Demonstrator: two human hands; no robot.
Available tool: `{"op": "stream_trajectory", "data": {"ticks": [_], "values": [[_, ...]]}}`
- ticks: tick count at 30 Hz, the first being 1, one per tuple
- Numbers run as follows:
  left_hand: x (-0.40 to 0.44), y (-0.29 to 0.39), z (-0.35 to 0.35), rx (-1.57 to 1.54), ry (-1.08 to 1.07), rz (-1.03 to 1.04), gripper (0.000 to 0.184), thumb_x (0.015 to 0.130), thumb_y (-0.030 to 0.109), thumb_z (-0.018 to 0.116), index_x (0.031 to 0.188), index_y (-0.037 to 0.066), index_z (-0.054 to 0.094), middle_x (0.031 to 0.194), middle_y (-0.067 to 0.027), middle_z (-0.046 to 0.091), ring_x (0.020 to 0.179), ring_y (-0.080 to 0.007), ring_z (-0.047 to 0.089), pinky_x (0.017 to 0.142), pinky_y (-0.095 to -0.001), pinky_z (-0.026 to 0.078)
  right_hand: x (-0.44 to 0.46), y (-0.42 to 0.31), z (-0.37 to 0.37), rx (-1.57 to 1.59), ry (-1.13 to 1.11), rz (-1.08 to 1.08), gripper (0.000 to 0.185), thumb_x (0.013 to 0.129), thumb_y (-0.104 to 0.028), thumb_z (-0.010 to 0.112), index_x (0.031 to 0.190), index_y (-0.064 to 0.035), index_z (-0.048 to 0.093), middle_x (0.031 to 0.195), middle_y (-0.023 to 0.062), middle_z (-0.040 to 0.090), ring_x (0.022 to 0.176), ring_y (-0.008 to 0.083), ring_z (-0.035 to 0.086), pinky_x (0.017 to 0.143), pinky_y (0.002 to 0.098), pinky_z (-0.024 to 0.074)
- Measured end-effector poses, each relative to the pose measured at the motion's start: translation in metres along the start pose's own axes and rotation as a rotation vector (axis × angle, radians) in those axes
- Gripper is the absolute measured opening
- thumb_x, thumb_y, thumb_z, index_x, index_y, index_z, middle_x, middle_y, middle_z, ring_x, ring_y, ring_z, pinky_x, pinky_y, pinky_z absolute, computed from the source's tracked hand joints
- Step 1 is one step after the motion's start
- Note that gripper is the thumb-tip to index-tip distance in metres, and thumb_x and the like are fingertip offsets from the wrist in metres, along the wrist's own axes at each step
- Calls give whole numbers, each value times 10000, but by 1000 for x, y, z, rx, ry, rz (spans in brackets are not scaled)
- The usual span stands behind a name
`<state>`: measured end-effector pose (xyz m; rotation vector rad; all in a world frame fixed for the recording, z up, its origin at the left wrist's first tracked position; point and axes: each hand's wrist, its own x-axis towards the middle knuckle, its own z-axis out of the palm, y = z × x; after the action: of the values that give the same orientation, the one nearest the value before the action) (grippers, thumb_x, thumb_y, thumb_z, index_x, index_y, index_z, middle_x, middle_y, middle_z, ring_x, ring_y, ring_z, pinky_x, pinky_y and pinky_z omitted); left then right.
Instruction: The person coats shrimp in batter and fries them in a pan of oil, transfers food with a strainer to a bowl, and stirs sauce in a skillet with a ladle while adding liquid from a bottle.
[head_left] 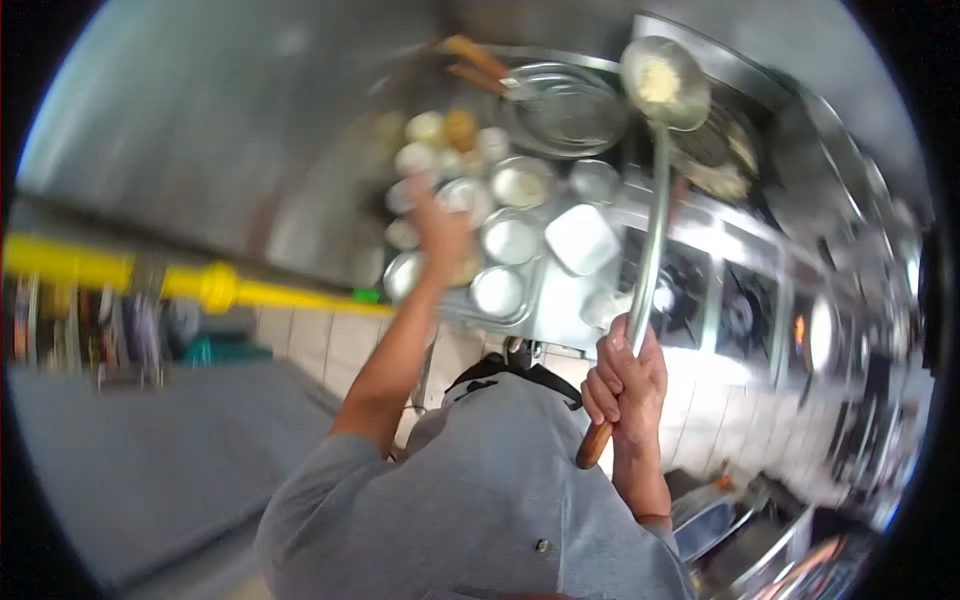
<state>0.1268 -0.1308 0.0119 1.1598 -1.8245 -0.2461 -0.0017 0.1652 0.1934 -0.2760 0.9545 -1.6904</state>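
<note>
My right hand (627, 375) is closed around the long handle of a metal ladle (655, 215), near its wooden end. Some pale yellowish stuff (658, 80) lies in the ladle's bowl, which is raised at the top right. My left hand (440, 225) reaches over a group of small round containers and jars. Motion smears its fingers, so I cannot tell whether they grip one. Close by it are a round container (510, 237), another with pale contents (522, 183) and a white-topped jar (415, 158).
A stack of glass or metal plates (565, 108) stands behind the containers, with wooden-handled tools (478, 58) beside it. A white square dish (581, 240) is nearer. To the right are a wok (725, 150) and stove burners (740, 312). A yellow pipe (180, 275) runs along the left.
</note>
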Motion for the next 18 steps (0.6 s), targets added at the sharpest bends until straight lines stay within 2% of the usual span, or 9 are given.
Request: {"op": "stream_trajectory", "data": {"ticks": [2,3,4,6,7,8,10,15,18], "values": [[31,-13,-41,401,-245,-237,830,756,321,778,1372,-114,432,1353,-296,522,1273,-421,482,1098,-478,367,-25,-11,-8,-57,206,-25,100,1026,-122,492,976,-62,430,555,-14,331,335,76,300,314,256,306],[23,-74,-22,497,-145,-24,834,734,346,780,1352,-113,457,1307,-298,553,1251,-431,496,1080,-489,392,-36,-11,-18,-37,254,-63,114,1020,-129,503,958,-60,436,565,-17,335,340,72,300,319,254,303],[28,-92,-21,480,-323,-65,890,728,389,783,1371,-116,431,1327,-296,540,1261,-435,487,1078,-491,400,-50,-11,-25,8,314,-101,122,1020,-134,505,951,-59,437,571,-18,339,343,70,299,322,252,303],[24,-132,-4,404,-360,-91,925,706,393,835,1375,-89,415,1357,-268,525,1243,-410,512,1069,-464,422,-81,-11,-36,84,406,-166,120,1012,-139,511,940,-70,446,590,-24,345,354,62,299,331,246,297],[30,-130,-4,387,-453,-219,890,696,406,862,1328,-63,447,1372,-258,514,1216,-404,537,1006,-476,470,-97,-7,-42,92,466,-211,120,1012,-139,511,940,-70,446,590,-24,345,354,62,299,331,246,297],[33,-127,-2,396,-429,-250,883,676,428,884,1287,-47,459,1323,-266,551,1166,-421,576,948,-500,498,-109,-2,-50,174,522,-256,105,1007,-132,513,941,-78,453,592,-29,345,359,61,299,332,246,292],[32,-121,0,297,-378,-276,880,649,409,914,1260,-33,459,1169,-270,638,1096,-449,619,938,-513,497,-127,10,-70,277,617,-326,70,994,-125,527,954,-99,476,592,-45,343,369,56,303,336,248,284],[29,-114,-6,342,-387,-320,805,682,381,898,1259,7,480,1159,-267,650,1098,-451,620,938,-519,494,-167,94,-172,348,936,-409,138,986,-155,559,895,-124,460,591,-51,356,390,65,322,353,258,304],[28,-102,-17,341,-313,-260,774,692,356,890,1274,35,494,1164,-239,656,1093,-447,622,937,-520,490,-201,157,-251,393,1142,-362,271,985,-177,544,756,-152,402,548,-56,330,396,72,314,362,270,296]]}}
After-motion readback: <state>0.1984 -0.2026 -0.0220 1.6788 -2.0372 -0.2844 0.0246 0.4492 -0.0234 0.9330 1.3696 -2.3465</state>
